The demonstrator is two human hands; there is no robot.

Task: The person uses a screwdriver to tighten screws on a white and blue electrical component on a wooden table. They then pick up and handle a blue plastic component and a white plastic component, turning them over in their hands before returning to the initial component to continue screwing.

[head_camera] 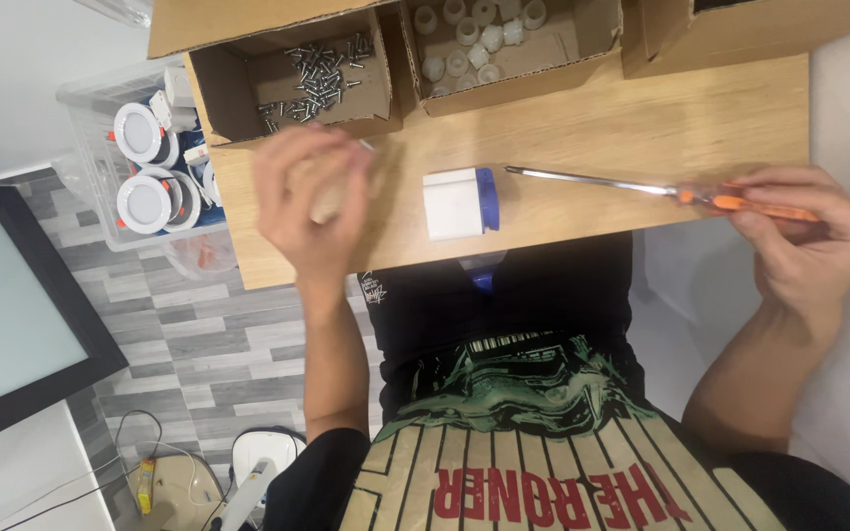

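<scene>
1. At the near edge of the wooden table (641,128), the left hand (312,202) is blurred; its fingers curl loosely, and whether it pinches anything cannot be told.
2. The right hand (804,246) hangs past the table's right end, fingers closed round the orange handle of a screwdriver (641,187), partly covering it.
3. The shaft lies level over the table, its tip just beside a white and blue part (459,204) at the front edge.
4. Behind, a cardboard box of screws (317,74) and a box of white fittings (474,39) are cut off at the top.
5. Bare wood lies between the boxes and the shaft.
6. A clear bin of round white lamps (140,172) sits left, below table level.
</scene>
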